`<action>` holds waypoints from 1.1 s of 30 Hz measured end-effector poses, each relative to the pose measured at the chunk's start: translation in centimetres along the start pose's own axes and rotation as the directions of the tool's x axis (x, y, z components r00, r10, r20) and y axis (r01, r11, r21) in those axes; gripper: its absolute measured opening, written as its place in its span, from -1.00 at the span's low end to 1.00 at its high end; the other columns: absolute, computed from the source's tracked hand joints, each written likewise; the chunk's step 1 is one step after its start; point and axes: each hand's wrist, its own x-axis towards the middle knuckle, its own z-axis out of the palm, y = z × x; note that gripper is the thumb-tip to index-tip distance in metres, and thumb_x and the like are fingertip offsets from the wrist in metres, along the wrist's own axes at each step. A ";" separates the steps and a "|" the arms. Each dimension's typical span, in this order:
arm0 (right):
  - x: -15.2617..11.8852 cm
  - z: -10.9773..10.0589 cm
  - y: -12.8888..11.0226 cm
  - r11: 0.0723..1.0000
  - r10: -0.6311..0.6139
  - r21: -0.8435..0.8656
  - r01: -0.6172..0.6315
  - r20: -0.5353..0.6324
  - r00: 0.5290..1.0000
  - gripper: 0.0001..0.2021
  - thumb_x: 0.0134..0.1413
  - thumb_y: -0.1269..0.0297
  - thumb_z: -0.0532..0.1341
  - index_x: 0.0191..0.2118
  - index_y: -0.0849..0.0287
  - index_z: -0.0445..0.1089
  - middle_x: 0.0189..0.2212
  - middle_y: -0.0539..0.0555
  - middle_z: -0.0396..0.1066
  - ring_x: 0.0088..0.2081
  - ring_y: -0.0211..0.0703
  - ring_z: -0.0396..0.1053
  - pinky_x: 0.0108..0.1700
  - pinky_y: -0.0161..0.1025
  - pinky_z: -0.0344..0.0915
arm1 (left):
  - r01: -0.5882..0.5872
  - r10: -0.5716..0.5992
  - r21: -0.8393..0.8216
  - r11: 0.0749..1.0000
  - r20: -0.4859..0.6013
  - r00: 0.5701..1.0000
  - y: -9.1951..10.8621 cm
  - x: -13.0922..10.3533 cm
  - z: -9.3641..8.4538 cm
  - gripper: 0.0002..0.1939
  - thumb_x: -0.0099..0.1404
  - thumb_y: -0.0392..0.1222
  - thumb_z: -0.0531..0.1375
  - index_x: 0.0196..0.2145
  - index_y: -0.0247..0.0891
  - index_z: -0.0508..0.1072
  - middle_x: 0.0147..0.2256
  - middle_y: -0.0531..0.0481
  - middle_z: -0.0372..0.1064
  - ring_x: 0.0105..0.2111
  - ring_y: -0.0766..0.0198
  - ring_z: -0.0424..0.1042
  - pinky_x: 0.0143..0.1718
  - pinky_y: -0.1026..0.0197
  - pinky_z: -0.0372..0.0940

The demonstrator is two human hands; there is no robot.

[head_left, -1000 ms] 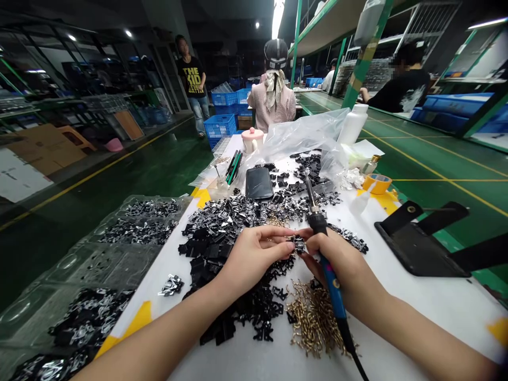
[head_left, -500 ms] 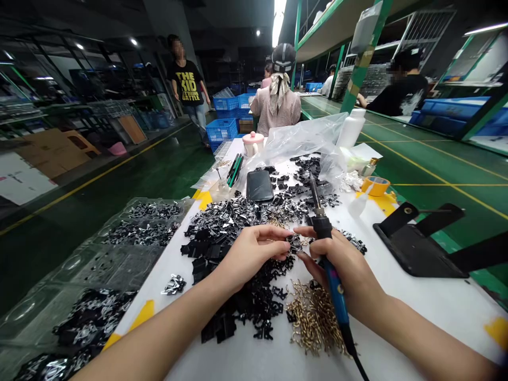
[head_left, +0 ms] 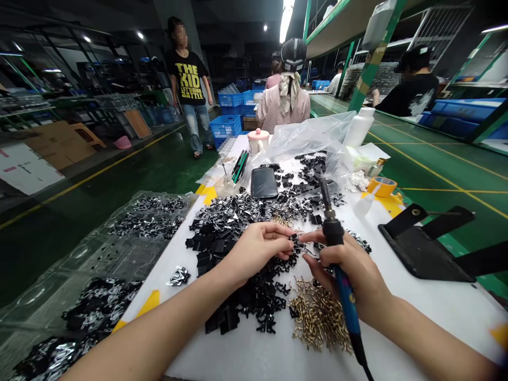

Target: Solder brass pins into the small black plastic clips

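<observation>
My left hand (head_left: 265,247) is closed, thumb and fingers pinching a small black part (head_left: 294,239) over the middle of the table. Across from it, my right hand (head_left: 349,264) grips a soldering iron (head_left: 343,288) with a blue handle, its tip pointing up and away. The right index finger and thumb reach toward the small part; whether they touch it I cannot tell. Under and around the hands lies a pile of black and silvery parts (head_left: 234,217). Below the right hand is a heap of bent brass-coloured pins (head_left: 317,317).
A phone (head_left: 264,182) lies behind the pile, near a lidded mug (head_left: 257,139) and a plastic bag (head_left: 305,138). On the right stand a black metal holder (head_left: 420,254) and orange tape (head_left: 381,186). Clear trays (head_left: 130,254) line the left. A person (head_left: 190,79) is in the aisle.
My right fingertips have drawn slightly back from the small part, which stays in my left pinch. The view has shifted a little, and the person in the aisle has come nearer.
</observation>
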 end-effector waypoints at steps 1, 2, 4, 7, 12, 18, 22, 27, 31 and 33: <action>-0.1 0.0 0.1 1.000 0.001 -0.007 0.000 0.043 0.999 -0.77 -0.01 0.62 0.11 -0.38 0.12 0.12 -0.17 0.08 0.33 -0.12 -0.12 0.29 -0.18 -0.15 0.26 | 0.003 -0.003 -0.002 1.000 0.000 1.000 -0.1 0.0 0.0 -0.86 0.07 -0.38 0.19 -0.34 -0.36 0.41 -0.51 0.02 0.39 -0.53 0.41 0.36 -0.38 0.29 0.30; -0.2 0.1 0.3 1.000 0.001 -0.019 0.001 0.092 0.996 -0.78 0.01 0.62 0.09 -0.38 0.12 0.13 -0.18 0.08 0.34 -0.13 -0.11 0.28 -0.18 -0.15 0.26 | 0.007 -0.007 -0.011 1.000 0.004 1.000 -0.2 0.1 0.1 -0.85 0.07 -0.39 0.18 -0.33 -0.36 0.40 -0.51 0.02 0.38 -0.54 0.41 0.37 -0.37 0.28 0.31; -0.3 0.2 0.6 0.999 0.001 -0.053 0.008 0.171 0.985 -0.80 0.03 0.61 0.06 -0.39 0.13 0.15 -0.21 0.07 0.36 -0.15 -0.11 0.28 -0.18 -0.14 0.25 | 0.028 -0.026 -0.058 0.998 0.026 0.999 -0.5 0.2 0.1 -0.82 0.07 -0.40 0.17 -0.30 -0.34 0.39 -0.50 0.02 0.38 -0.53 0.40 0.38 -0.35 0.25 0.33; -0.2 0.0 0.7 0.996 0.011 -0.085 0.006 0.194 0.981 -0.80 0.04 0.62 0.03 -0.38 0.13 0.16 -0.25 0.08 0.36 -0.17 -0.10 0.26 -0.22 -0.16 0.25 | 0.076 -0.061 -0.183 0.980 0.088 0.994 -0.7 0.2 0.0 -0.76 0.09 -0.37 0.16 -0.22 -0.33 0.37 -0.43 -0.01 0.37 -0.44 0.37 0.42 -0.25 0.22 0.35; -0.3 -0.1 0.7 0.997 0.061 -0.047 -0.057 0.083 0.995 -0.80 0.03 0.61 0.05 -0.40 0.13 0.13 -0.23 0.09 0.33 -0.19 -0.14 0.29 -0.24 -0.20 0.26 | -0.072 0.081 -0.081 0.994 0.105 0.991 -0.5 -0.3 0.1 -0.67 0.06 -0.41 0.18 -0.17 -0.31 0.33 -0.38 0.00 0.34 -0.39 0.35 0.41 -0.23 0.21 0.33; -0.3 0.2 0.3 0.936 0.266 0.241 -0.256 -0.012 0.964 -0.78 0.05 0.48 0.15 -0.39 0.09 0.05 -0.24 0.06 0.33 -0.21 -0.23 0.36 -0.21 -0.27 0.28 | -0.553 0.614 0.515 0.656 0.063 0.787 -0.4 -1.2 0.3 -0.76 0.17 -0.26 0.19 -0.16 -0.27 0.34 -0.30 -0.06 0.33 -0.27 0.23 0.34 -0.21 0.12 0.27; -0.2 0.0 0.1 0.836 0.371 0.419 -0.353 0.041 0.928 -0.79 0.08 0.43 0.15 -0.38 0.08 0.04 -0.21 0.06 0.31 -0.18 -0.23 0.33 -0.17 -0.24 0.28 | -0.691 0.739 0.518 0.505 0.155 0.656 -0.7 -1.2 0.2 -0.75 0.20 -0.33 0.16 -0.13 -0.28 0.33 -0.21 -0.07 0.34 -0.16 0.27 0.33 -0.11 0.18 0.27; -0.2 0.0 0.1 0.757 0.442 0.490 -0.432 0.101 0.891 -0.79 0.09 0.38 0.16 -0.39 0.08 0.04 -0.18 0.08 0.30 -0.14 -0.19 0.31 -0.19 -0.22 0.28 | -0.717 0.735 0.454 0.528 0.177 0.654 -1.0 -0.9 0.2 -0.68 0.18 -0.38 0.14 -0.08 -0.31 0.31 -0.21 -0.09 0.37 -0.21 0.30 0.38 -0.18 0.24 0.35; -0.1 0.0 0.0 0.785 0.443 0.449 -0.426 0.073 0.894 -0.78 0.08 0.37 0.17 -0.40 0.08 0.04 -0.21 0.07 0.32 -0.17 -0.19 0.33 -0.20 -0.23 0.29 | -0.670 0.685 0.483 0.564 0.181 0.706 -0.7 -1.1 0.3 -0.72 0.21 -0.34 0.11 -0.09 -0.29 0.33 -0.19 -0.10 0.38 -0.20 0.26 0.38 -0.16 0.20 0.34; 0.1 -0.2 0.0 0.819 0.424 0.395 -0.416 0.072 0.903 -0.78 0.07 0.34 0.19 -0.41 0.09 0.05 -0.25 0.06 0.34 -0.18 -0.19 0.35 -0.20 -0.23 0.30 | -0.621 0.630 0.496 0.607 0.175 0.757 -0.4 -1.3 0.3 -0.75 0.22 -0.31 0.09 -0.11 -0.29 0.35 -0.18 -0.10 0.38 -0.19 0.24 0.37 -0.12 0.18 0.31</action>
